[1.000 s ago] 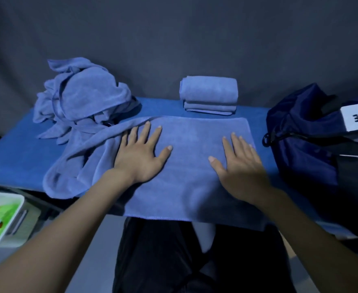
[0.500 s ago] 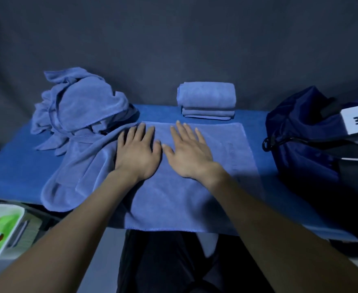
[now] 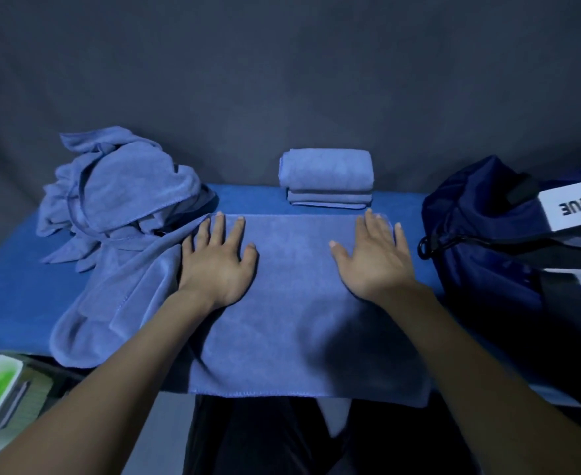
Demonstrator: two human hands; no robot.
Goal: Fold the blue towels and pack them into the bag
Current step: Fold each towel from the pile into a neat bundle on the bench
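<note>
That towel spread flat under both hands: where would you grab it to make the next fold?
Probably at the two near corners of the spread towel, which hang over the table edge toward the person. That hem dangles free, so fingers can pinch it from below and in front. The left hand and right hand now lie flat on it.

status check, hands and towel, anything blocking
Left hand and right hand flat, open, pressing spread towel. Towel unfolded, near edge overhanging table. Unfolded pile overlaps its left side; bag clear at right.
</note>
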